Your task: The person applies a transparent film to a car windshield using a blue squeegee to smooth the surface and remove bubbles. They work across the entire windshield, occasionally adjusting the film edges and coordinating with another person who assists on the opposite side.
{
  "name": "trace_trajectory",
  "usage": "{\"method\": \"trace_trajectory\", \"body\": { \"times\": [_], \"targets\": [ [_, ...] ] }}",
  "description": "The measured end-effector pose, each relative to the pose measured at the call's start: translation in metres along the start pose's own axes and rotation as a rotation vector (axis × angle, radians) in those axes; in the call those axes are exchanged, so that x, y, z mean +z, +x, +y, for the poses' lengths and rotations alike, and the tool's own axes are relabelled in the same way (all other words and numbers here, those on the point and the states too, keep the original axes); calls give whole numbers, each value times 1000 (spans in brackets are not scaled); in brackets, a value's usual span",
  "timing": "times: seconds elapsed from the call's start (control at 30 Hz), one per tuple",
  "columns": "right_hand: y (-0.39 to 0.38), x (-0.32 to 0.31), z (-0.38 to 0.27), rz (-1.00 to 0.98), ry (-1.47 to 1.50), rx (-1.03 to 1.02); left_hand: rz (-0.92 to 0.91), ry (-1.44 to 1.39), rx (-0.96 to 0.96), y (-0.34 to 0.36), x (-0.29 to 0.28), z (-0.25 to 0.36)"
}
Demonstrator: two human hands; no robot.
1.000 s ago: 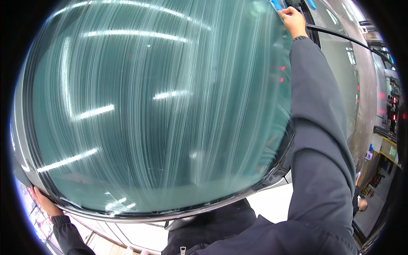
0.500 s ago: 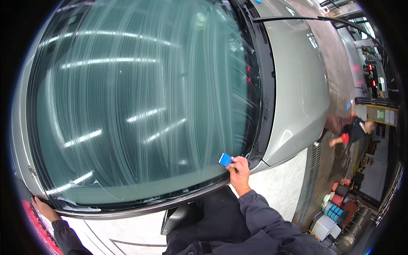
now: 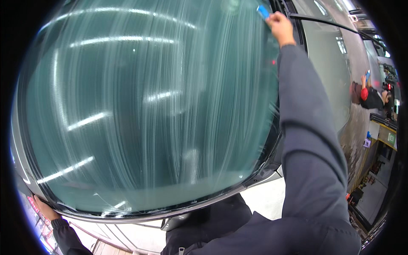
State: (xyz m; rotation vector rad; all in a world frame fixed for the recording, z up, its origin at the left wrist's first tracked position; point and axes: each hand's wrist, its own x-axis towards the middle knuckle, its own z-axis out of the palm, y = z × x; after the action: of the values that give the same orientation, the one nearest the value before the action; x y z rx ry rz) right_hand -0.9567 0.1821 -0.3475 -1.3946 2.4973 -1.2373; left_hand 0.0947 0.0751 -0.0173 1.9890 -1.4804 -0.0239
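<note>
My right hand (image 3: 280,27) stretches far out over the windshield. Pinched in its fingers is a small blue applicator block (image 3: 262,12), held near the glass's far right corner beside the black cowl. The car's windshield (image 3: 123,102) is covered in long, whitish curved streaks. At the lower left, my left hand (image 3: 46,209) rests on the edge of the car body by the glass corner, its fingers laid along the edge and partly out of sight.
A black wiper arm (image 3: 327,22) stands lifted off the glass at the upper right, above the silver hood (image 3: 325,72). Beyond the car, another person (image 3: 372,97) holds up a blue thing. A yellow-edged board (image 3: 386,135) stands to the right.
My right hand has carried the blue applicator block away from the near right corner to the far right one, arm now extended. The view has shifted. My left hand stays at the edge.
</note>
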Motion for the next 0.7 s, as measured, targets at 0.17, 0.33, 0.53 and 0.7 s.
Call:
{"method": "trace_trajectory", "body": {
  "times": [0.17, 0.33, 0.53, 0.7],
  "targets": [
    [11, -8, 37, -96, -214, 45, -12, 27, -3, -17, 2, 28],
    [-146, -60, -9, -89, 163, 83, -16, 12, -11, -16, 8, 28],
    [-448, -140, -128, -234, 2, 134, -68, -58, -25, -11, 8, 26],
    [-528, -142, -159, -78, 148, 284, -28, 5, -2, 6, 7, 15]
  ]
}}
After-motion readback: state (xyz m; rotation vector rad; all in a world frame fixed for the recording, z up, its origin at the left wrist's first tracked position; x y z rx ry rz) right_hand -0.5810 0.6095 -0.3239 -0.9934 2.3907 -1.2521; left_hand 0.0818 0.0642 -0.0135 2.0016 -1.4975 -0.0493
